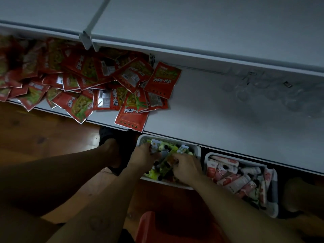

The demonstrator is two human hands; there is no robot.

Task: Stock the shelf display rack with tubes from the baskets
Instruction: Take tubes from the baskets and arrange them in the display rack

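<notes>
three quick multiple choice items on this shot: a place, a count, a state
1. The red foil packets lie: A on the grey metal shelf; B in a basket; C on the floor.
2. White plastic baskets of tubes in view: A one; B two; C four.
3. The left hand and right hand: A hang idle; B grip green tubes; C press the shelf.
Key: 1A, they heap on the shelf's left part. 2B, the green-tube basket sits beside the pink-tube basket. 3B, both hands curl round tubes in the green-tube basket.
</notes>
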